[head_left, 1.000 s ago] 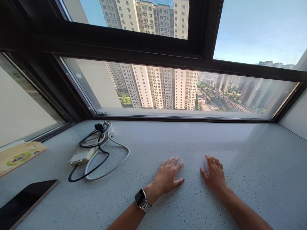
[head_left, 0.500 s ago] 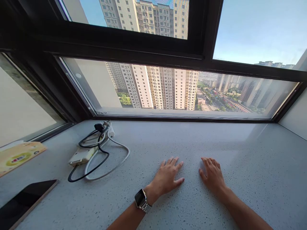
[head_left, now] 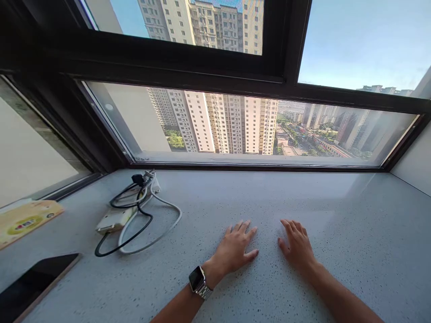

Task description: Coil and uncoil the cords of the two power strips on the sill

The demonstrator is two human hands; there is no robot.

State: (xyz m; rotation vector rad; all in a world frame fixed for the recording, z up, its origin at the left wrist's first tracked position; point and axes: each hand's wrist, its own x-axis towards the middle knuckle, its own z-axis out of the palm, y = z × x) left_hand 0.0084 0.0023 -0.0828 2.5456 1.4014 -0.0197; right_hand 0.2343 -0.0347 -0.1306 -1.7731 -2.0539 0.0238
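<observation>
My left hand (head_left: pixel 235 249) lies palm down on the speckled white windowsill (head_left: pixel 215 197), its fingers spread and nothing in it. On that wrist is a smartwatch (head_left: pixel 197 279) with a metal band. To the right, my right hand (head_left: pixel 296 246) rests on the same surface with its fingers stretched forward and the thumb apart. It holds nothing either. A gap of bare stone separates the two hands.
Left of my hands lies a white power strip (head_left: pixel 114 220) with a tangled black cable (head_left: pixel 147 222) and white cable (head_left: pixel 175 220). A phone (head_left: pixel 37 280) and a yellow tissue pack (head_left: pixel 28 220) lie farther left. A dark window frame (head_left: pixel 235 167) borders the sill.
My right hand appears shifted very slightly to the left. My left hand stays in place, and the things on the sill are unmoved.
</observation>
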